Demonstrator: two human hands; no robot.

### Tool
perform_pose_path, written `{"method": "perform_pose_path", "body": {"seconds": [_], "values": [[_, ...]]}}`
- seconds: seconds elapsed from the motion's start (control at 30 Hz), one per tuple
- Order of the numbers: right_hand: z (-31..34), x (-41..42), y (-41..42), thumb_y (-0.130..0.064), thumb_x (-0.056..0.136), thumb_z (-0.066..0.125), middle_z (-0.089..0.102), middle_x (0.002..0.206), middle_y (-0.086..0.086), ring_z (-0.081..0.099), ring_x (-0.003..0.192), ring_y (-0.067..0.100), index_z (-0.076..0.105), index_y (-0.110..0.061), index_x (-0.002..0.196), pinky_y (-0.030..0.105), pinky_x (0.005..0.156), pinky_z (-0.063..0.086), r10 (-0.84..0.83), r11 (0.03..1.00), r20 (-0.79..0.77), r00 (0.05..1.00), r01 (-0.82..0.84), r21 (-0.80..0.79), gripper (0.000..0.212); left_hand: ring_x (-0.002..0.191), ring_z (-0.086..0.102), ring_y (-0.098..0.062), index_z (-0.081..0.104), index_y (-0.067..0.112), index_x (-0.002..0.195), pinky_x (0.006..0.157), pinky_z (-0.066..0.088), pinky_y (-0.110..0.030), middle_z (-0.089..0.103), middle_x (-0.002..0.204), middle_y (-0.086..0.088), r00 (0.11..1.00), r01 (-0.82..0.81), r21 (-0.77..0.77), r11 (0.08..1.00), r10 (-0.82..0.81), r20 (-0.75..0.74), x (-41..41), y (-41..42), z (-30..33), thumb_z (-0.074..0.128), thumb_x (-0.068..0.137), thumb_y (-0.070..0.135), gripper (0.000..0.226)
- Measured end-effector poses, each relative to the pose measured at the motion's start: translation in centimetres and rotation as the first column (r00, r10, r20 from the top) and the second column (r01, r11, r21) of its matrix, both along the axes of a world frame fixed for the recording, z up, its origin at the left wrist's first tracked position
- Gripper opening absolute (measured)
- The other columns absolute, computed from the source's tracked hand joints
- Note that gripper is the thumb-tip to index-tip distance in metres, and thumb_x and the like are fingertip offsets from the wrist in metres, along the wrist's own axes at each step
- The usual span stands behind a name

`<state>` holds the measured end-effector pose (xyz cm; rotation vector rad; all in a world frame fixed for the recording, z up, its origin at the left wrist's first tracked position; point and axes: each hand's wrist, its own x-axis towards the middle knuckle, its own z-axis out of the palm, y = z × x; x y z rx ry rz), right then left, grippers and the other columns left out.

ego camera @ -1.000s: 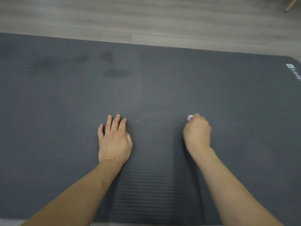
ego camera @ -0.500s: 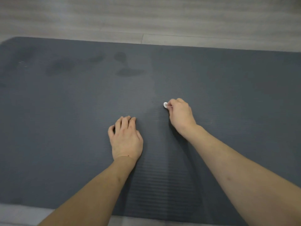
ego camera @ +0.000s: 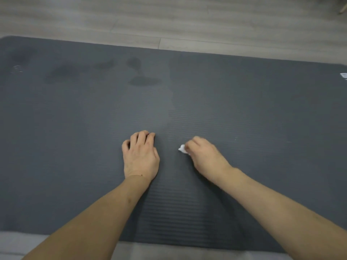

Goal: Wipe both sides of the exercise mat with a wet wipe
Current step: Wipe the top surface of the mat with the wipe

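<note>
Since half a second ago the right hand has pulled nearer and a little to the right, from beyond the left hand's fingertips to level beside it, while the left hand has stayed planted in about the same spot. One dark grey exercise mat lies flat on the pale wood-look floor and fills most of the view. Two hands rest on it, near the middle and toward the near edge, close together but not touching.

Left hand: palm down, fingers curled together with their tips pressed to the ribbed surface, holding nothing. Right hand: fingers closed around one small white wet wipe, bunched into a wad, with only a bit poking out on the left side of the fist and touching the mat.

Several darker damp-looking patches sit on the far left half of the mat; their exact count is hard to tell. One small white label shows at the far right edge.

Far edge of the mat runs straight against the floor; its far left corner is rounded. Near edge shows just beneath the forearms. Open mat surface spreads wide to the left, right and far side of both hands.
</note>
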<state>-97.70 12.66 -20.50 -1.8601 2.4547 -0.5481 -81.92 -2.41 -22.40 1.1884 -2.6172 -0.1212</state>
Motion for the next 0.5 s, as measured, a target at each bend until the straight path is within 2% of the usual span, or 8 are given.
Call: {"method": "perform_pose_path", "body": {"seconds": [0.07, 0.13, 0.2, 0.27, 0.33, 0.4, 0.47, 0.5], "values": [[0.1, -3.0, -1.5, 0.005, 0.082, 0.07, 0.06, 0.084, 0.018, 0.063, 0.075, 0.041, 0.064, -0.004, 0.086, 0.043, 0.065, 0.05, -0.292, 0.955, 0.015, 0.956, 0.293, -0.048, 0.012, 0.123, 0.051, -0.023, 0.063, 0.02, 0.13, 0.103, 0.032, -0.044, 0.06, 0.131, 0.001, 1.0, 0.024, 0.001, 1.0, -0.024, -0.003, 0.0, -0.1, -0.2, 0.052, 0.094, 0.02, 0.038], [0.4, -3.5, -2.5, 0.001, 0.09, 0.063, 0.062, 0.093, 0.023, 0.063, 0.084, 0.045, 0.066, -0.001, 0.092, 0.047, 0.071, 0.049, -0.546, 0.833, 0.078, 0.834, 0.551, -0.051, 0.005, 0.125, 0.052, -0.023, 0.063, 0.019, 0.132, 0.105, 0.032, -0.044, 0.06, 0.134, 0.001, 0.999, 0.04, 0.013, 0.999, -0.04, -0.006, 0.0, -0.1, -0.2, 0.052, 0.095, 0.019, 0.039], [0.2, 0.2, -4.5, -0.002, 0.093, 0.058, 0.064, 0.1, 0.021, 0.064, 0.091, 0.043, 0.068, -0.004, 0.102, 0.047, 0.077, 0.048, -0.568, 0.819, 0.121, 0.814, 0.574, -0.014, 0.014, 0.129, 0.052, -0.023, 0.063, 0.019, 0.134, 0.107, 0.033, -0.044, 0.06, 0.137, 0.001, 0.998, 0.06, 0.042, 0.997, -0.059, -0.026, 0.1, -0.3, -0.2, 0.052, 0.096, 0.017, 0.039], [0.3, 4.8, -5.5, -0.005, 0.095, 0.057, 0.064, 0.099, 0.02, 0.063, 0.091, 0.042, 0.069, -0.005, 0.107, 0.046, 0.078, 0.05, -0.428, 0.901, 0.155, 0.89, 0.434, -0.003, 0.017, 0.139, 0.047, -0.022, 0.059, 0.018, 0.14, 0.113, 0.031, -0.044, 0.057, 0.144, 0.001, 0.997, 0.074, 0.096, 0.993, -0.071, -0.026, 0.5, -0.3, -0.3, 0.049, 0.1, 0.017, 0.041], [0.5, 5.7, -4.2, -0.006, 0.096, 0.058, 0.063, 0.097, 0.021, 0.063, 0.089, 0.043, 0.069, -0.002, 0.104, 0.047, 0.076, 0.052, -0.349, 0.935, 0.156, 0.924, 0.355, -0.009, 0.013, 0.152, 0.03, -0.021, 0.046, 0.018, 0.152, 0.123, 0.021, -0.047, 0.043, 0.158, 0.0, 0.994, 0.094, 0.139, 0.986, -0.101, 0.043, 0.9, 0.3, -0.3, 0.041, 0.106, 0.022, 0.047], [0.5, 2.3, -0.5, -0.006, 0.093, 0.064, 0.063, 0.09, 0.022, 0.065, 0.081, 0.044, 0.067, -0.001, 0.091, 0.047, 0.067, 0.053, -0.438, 0.894, 0.079, 0.896, 0.443, -0.068, 0.006, 0.157, 0.018, -0.023, 0.039, 0.02, 0.156, 0.125, 0.013, -0.05, 0.033, 0.165, 0.0, 0.991, 0.086, 0.15, 0.985, -0.1, 0.088, 1.3, 0.9, -0.3, 0.036, 0.108, 0.026, 0.049], [0.8, -2.9, 4.8, -0.006, 0.092, 0.066, 0.063, 0.087, 0.023, 0.066, 0.077, 0.045, 0.063, 0.0, 0.085, 0.047, 0.064, 0.054, -0.608, 0.793, 0.017, 0.794, 0.608, -0.037, 0.009, 0.151, 0.027, -0.029, 0.051, 0.019, 0.148, 0.123, 0.02, -0.054, 0.042, 0.158, -0.004, 0.997, 0.06, 0.139, 0.988, -0.066, 0.033, 1.4, 1.9, 0.1, 0.043, 0.106, 0.022, 0.043], [1.2, -5.4, 7.6, -0.006, 0.094, 0.063, 0.063, 0.092, 0.025, 0.066, 0.082, 0.046, 0.063, 0.001, 0.089, 0.049, 0.069, 0.054, -0.697, 0.717, -0.005, 0.717, 0.697, 0.025, 0.009, 0.144, 0.035, -0.032, 0.057, 0.017, 0.141, 0.12, 0.028, -0.055, 0.048, 0.151, -0.007, 0.999, 0.051, 0.118, 0.992, -0.049, -0.012, 1.3, 2.6, 0.3, 0.048, 0.103, 0.018, 0.039]]}}
